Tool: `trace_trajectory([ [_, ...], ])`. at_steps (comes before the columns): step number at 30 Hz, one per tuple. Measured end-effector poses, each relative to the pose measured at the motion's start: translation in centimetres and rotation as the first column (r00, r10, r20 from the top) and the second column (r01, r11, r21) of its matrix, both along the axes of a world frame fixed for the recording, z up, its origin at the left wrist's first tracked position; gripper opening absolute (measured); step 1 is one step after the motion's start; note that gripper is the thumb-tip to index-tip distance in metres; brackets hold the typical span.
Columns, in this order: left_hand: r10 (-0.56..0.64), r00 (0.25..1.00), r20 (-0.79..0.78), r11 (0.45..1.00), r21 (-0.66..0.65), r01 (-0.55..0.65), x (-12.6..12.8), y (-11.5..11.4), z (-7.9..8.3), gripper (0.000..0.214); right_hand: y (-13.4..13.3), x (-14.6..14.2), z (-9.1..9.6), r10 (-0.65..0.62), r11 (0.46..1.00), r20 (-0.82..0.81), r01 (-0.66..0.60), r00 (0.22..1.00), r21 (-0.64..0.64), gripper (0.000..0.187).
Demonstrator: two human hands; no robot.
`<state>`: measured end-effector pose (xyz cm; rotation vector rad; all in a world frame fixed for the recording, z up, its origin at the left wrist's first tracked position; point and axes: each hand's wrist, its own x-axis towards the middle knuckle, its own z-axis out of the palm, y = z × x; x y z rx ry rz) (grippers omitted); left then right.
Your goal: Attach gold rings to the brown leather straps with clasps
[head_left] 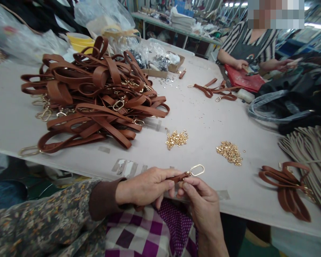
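Observation:
My left hand point(148, 186) is closed around a brown leather strap point(179, 177) just above my lap, at the table's front edge. From the strap's end a gold oval clasp point(203, 169) sticks out to the right. My right hand point(204, 200) pinches at that same end with thumb and forefinger, where a small gold stud partly shows; the fingertips hide most of it. Just beyond my hands lie two piles of small gold studs, a left pile point(177, 139) and a right pile point(229, 152).
A large heap of brown straps point(96, 92) with gold clasps covers the left of the table point(192, 117). At the right are a folded strap point(286, 182), a grey strip bundle point(310, 157) and black bags point(305, 96). Across the table a co-worker point(256, 46) handles something beside a red piece.

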<state>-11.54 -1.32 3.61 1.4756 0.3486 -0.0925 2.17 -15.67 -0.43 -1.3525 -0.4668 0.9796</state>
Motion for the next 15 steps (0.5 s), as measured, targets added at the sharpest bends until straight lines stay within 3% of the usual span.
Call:
trace_trajectory([
  [8, -0.072, 0.997, 0.030, 0.989, 0.130, 0.068, -0.6, -0.1, 1.3, 0.041, -0.2, -1.2, 0.9, -0.055, 0.998, 0.036, 0.055, 0.998, -0.023, 0.030],
  [15, -0.127, 0.983, 0.129, 0.931, 0.358, 0.074, -1.2, -1.6, 3.1, 0.040, -1.3, -2.8, 1.8, -0.139, 0.983, -0.008, 0.139, 0.990, 0.119, 0.030],
])
